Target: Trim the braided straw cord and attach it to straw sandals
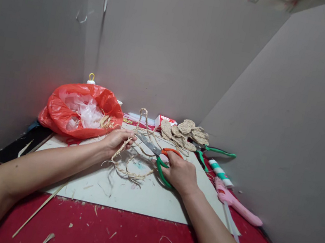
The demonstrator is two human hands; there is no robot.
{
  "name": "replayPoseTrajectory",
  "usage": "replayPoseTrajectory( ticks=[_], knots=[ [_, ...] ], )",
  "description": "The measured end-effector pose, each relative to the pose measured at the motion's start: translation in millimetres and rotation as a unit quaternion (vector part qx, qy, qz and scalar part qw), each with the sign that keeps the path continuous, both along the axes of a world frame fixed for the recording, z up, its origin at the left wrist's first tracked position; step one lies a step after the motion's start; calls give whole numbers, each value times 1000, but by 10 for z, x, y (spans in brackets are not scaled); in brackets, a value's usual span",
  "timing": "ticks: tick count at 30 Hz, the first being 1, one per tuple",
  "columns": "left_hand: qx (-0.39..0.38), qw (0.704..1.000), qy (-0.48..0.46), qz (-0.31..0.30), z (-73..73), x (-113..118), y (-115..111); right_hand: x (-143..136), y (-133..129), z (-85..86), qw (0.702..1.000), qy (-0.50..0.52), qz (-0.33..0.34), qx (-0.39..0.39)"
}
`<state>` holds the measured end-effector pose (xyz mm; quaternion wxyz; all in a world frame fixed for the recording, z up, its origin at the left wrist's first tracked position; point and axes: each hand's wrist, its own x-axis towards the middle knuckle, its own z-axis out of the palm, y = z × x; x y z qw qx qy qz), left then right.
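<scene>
My left hand is closed on a braided straw cord, which loops up above the fingers and curls down over the white board. In my right hand is a pair of scissors with one orange and one green handle. Their blades point left, with the tips close to the cord at my left fingers. Whether the blades touch a strand I cannot tell. Beyond the scissors lies a pile of coiled, oval woven straw pieces.
A red plastic bag with white plastic and straw scraps stands back left. On the right lie green-handled pliers, a striped tape roll and a pink glue gun. Straw bits litter the white board and red cloth. Grey walls surround.
</scene>
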<state>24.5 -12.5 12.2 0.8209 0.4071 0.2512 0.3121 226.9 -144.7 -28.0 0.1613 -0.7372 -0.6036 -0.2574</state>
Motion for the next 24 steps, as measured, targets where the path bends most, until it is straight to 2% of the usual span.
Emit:
replayPoseTrajectory(
  ticks=[10,17,24],
  knots=[
    [22,999,6,42,-24,5,35,-22,7,-37,1000,1,-3,13],
    [24,1000,14,9,-31,11,-4,-50,21,-47,1000,7,1,-3],
    [32,999,18,21,-23,8,-5,-64,20,-53,998,47,13,-27]
  ],
)
